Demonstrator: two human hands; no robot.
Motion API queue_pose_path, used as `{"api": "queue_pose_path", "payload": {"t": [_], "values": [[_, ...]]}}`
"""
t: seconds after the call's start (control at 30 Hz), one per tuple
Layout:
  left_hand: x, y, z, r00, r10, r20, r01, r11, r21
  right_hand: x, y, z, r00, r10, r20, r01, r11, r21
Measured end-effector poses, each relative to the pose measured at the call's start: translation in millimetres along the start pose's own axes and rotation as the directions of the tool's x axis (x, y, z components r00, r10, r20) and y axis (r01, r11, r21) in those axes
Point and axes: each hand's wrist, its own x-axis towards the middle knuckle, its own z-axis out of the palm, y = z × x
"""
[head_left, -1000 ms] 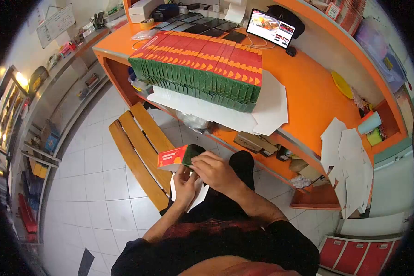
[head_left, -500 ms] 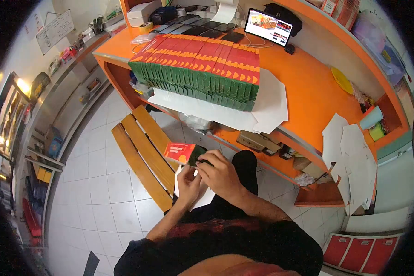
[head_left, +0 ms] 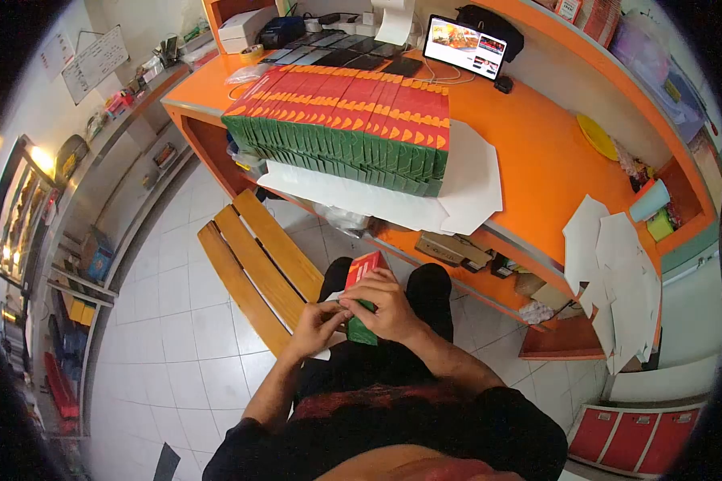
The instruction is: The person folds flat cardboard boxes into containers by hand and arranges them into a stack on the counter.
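Observation:
Above my lap I have a small red and green cardboard box [head_left: 364, 265], its red printed part pointing away from me and its green part towards me. My right hand [head_left: 386, 305] is closed over the middle of it, fingers bent across the top. On the box's left edge, my left hand [head_left: 316, 328] pinches with thumb and fingertips, close against the right fingertips. Both hands cover much of the box, so its flaps are hard to see. Some white card [head_left: 338, 337] shows beside and below the left hand.
Long rows of similar red and green boxes [head_left: 337, 100] stand on the orange desk [head_left: 529, 152], over white card sheets [head_left: 472, 172]. Phones [head_left: 329, 48] and a lit tablet [head_left: 465, 44] are behind them. A slatted wooden bench [head_left: 257, 268] is at left; more white cutouts [head_left: 614, 280] lie at right.
The box has turned from lying sideways to pointing away from me, and has come nearer my body to the right. The right hand now covers its middle; the left is at its left edge.

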Motion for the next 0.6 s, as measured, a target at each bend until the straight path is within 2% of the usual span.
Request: {"api": "queue_pose_path", "payload": {"t": [0.03,0.13,0.23,0.33,0.37,0.43,0.47,0.53,0.57,0.6], "values": [[-0.3,0.8,1.4,0.999,-0.039,-0.009,0.038,0.996,-0.08,0.7,-3.8,0.0,0.999,0.021,-0.025,-0.022,1.0,-0.023],[2.8,-3.0,6.0,1.0,0.015,0.003,-0.015,0.998,-0.061,-4.7,3.0,3.8,0.995,0.062,0.075,-0.054,0.993,-0.104],[4.0,-21.8,-0.2,0.999,-0.019,0.038,0.026,0.977,-0.211,-4.2,6.4,-3.5,0.964,0.129,0.234,-0.118,0.991,-0.059],[-5.6,-50.4,-36.0,0.962,-0.1,0.254,0.175,0.94,-0.294,8.8,5.4,-45.2,0.909,0.221,0.353,-0.21,0.975,-0.07],[-9.9,-66.6,-46.2,0.951,-0.127,0.283,0.238,0.884,-0.403,9.2,14.4,-60.3,0.865,0.164,0.474,-0.137,0.986,-0.092],[-17.1,-88.8,-58.5,0.922,-0.17,0.347,0.356,0.723,-0.592,0.8,32.7,-70.5,0.76,0.114,0.64,-0.108,0.993,-0.05],[-18.5,-92.6,-60.7,0.9,-0.101,0.424,0.39,0.621,-0.68,-2.2,38.0,-66.8,0.692,0.163,0.703,-0.245,0.969,0.017],[-18.2,-86.5,-64.0,0.884,-0.242,0.399,0.456,0.629,-0.63,-10.5,46.8,-54.4,0.535,0.215,0.817,-0.511,0.853,0.11],[-17.6,-81.3,-65.8,0.871,-0.31,0.381,0.488,0.63,-0.604,-19.5,50.3,-44.4,0.545,0.242,0.803,-0.529,0.842,0.106],[-18.0,-63.4,-61.4,0.865,-0.387,0.32,0.499,0.732,-0.463,-26.8,52.3,-36.9,0.53,0.299,0.793,-0.574,0.816,0.076]]}}
